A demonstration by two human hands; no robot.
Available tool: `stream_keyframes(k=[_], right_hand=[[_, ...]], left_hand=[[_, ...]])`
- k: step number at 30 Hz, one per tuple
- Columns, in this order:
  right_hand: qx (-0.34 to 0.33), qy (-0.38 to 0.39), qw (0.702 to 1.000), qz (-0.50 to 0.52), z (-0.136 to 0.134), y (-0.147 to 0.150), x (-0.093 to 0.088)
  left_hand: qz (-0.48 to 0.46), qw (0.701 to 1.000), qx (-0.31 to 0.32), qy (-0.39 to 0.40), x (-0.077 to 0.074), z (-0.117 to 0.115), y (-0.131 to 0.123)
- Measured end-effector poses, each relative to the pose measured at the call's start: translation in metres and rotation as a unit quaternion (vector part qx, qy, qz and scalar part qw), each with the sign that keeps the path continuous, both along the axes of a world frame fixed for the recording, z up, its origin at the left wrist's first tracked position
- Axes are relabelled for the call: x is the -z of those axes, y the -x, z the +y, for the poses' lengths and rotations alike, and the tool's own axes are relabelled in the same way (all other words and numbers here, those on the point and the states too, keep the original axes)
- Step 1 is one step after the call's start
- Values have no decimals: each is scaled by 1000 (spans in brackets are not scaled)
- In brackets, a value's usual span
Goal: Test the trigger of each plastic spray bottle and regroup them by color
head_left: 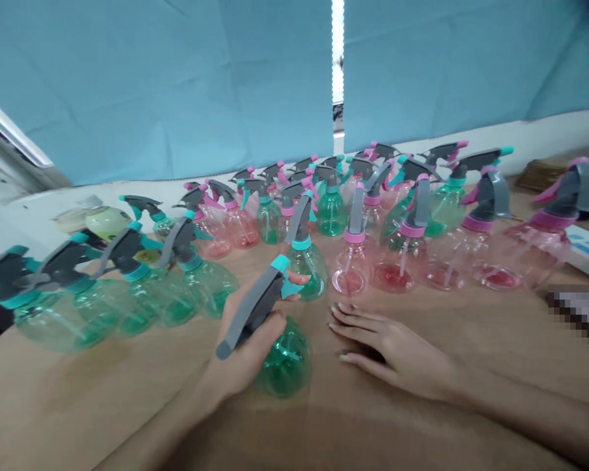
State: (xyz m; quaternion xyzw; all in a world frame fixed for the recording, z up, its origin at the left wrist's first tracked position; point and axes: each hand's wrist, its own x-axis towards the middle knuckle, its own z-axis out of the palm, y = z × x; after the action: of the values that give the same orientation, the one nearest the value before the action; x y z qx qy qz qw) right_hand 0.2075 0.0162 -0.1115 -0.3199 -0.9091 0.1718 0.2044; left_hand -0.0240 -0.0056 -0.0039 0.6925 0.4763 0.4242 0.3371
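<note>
Head view, only one. Grips a green spray bottle [285,366] by the neck with left hand [248,356], curling thumb and fingers round it below the grey spray head [260,307], with one fingertip at the teal trigger [290,288]. Cannot tell pressing from mere touching there. Sits just below centre, towards six o'clock of the view, over a wooden table [78,405]; cannot tell standing on it from slightly lifted.

Rests right hand [397,347] palm down on the table, at three o'clock of the held bottle, fingers loosely extended, holding nothing.

From the held bottle, note a row of green bottles [177,307] between nine and ten o'clock, a row of pink bottles [395,275] around two, a lone green bottle [307,268] close by at half past twelve, and a mixed group [331,216] farther off beyond it, crowded, partly hidden.

Judge well along: see spray heads fitted on all the nearer bottles, held one included, with colours kept apart in the front rows. Count as left, probably, the held bottle, apart from either row. Cannot tell bottles already handled from bottles waiting, especially at the back.
</note>
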Motion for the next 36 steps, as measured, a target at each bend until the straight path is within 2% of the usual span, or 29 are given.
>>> stream_keyframes(k=[11,17,23,33,36], right_hand=[[4,11,1000,6,-1,-1,3],[5,8,1000,-3,0,-2,6],[7,11,1000,-24,-1,-1,4],[9,4,1000,-16,-1,-1,4],[9,6,1000,-19,-1,-1,4]], left_hand=[[-3,1000,20,-6,2,-1,3],[37,998,-39,11,7,-6,7],[32,999,-22,-6,1,-5,3],[52,997,-47,-22,6,-3,4],[57,998,-28,-7,6,1,2]])
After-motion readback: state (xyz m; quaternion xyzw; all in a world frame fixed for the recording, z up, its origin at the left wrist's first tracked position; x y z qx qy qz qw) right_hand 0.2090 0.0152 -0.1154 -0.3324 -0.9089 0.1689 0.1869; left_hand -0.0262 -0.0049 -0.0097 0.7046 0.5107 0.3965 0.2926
